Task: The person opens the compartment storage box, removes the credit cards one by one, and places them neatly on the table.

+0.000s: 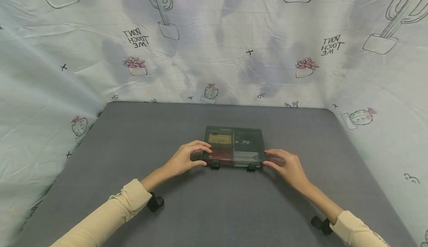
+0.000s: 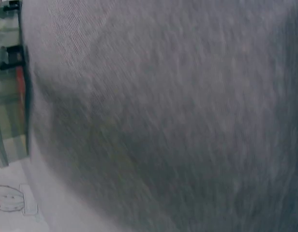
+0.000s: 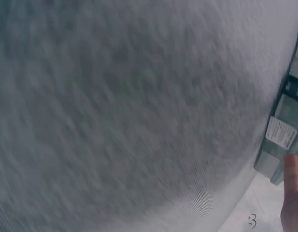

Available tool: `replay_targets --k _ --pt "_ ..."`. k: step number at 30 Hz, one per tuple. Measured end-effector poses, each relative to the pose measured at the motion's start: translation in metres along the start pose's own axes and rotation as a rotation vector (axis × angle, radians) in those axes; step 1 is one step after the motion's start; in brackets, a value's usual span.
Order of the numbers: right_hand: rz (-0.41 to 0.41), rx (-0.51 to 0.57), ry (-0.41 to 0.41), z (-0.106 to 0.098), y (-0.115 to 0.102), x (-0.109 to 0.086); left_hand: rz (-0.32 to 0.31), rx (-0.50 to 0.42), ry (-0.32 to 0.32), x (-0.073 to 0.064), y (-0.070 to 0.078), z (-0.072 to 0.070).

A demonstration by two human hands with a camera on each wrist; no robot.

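Observation:
A flat dark-tinted clear plastic case (image 1: 247, 133) with a lid and two black front latches lies on the grey table. Inside show a yellow piece and a dark red piece on the left, and a dark item marked "Vip" on the right. At the case's left end my left hand (image 1: 182, 159) has its fingertips over the edge and its thumb by the front corner. My right hand (image 1: 292, 167) touches the right end with loosely bent fingers and thumb. In the right wrist view a finger (image 3: 291, 174) meets the case (image 3: 284, 108), near a white label. The left wrist view shows the case (image 2: 11, 116) without the hand.
The grey table (image 1: 214, 210) reaches back to a pale cloth (image 1: 214, 54) printed with cacti, which hangs behind and along both sides. Black wrist-worn devices sit beneath the left cuff (image 1: 155, 202) and the right cuff (image 1: 321, 225).

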State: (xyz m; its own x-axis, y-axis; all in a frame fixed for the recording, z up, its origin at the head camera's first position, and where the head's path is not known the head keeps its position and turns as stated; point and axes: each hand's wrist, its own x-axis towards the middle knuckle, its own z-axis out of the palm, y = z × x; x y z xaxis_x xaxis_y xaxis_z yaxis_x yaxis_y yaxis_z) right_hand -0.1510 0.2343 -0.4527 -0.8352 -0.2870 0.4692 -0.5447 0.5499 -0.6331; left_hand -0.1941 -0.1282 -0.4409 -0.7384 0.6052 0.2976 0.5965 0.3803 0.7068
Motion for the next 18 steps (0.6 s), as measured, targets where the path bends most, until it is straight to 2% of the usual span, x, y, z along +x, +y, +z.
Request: replay_targets --k 3,7,11,13,18 --pt "0.015 0.041 0.02 0.002 -0.002 -0.002 0.084 0.079 -0.011 0.001 -0.006 -0.004" --pt "0.052 0.075 0.034 0.004 -0.003 -0.006 0.171 0.13 -0.012 0.002 -0.009 -0.01" --pt "0.125 0.035 0.046 0.007 -0.004 -0.01 0.247 0.233 -0.009 0.004 -0.01 -0.015" --pt "0.148 0.01 0.053 0.01 -0.003 -0.012 0.294 0.296 0.012 0.005 -0.009 -0.018" --pt "0.113 -0.022 0.069 0.016 -0.003 -0.015 0.447 0.408 0.051 0.009 -0.006 -0.024"
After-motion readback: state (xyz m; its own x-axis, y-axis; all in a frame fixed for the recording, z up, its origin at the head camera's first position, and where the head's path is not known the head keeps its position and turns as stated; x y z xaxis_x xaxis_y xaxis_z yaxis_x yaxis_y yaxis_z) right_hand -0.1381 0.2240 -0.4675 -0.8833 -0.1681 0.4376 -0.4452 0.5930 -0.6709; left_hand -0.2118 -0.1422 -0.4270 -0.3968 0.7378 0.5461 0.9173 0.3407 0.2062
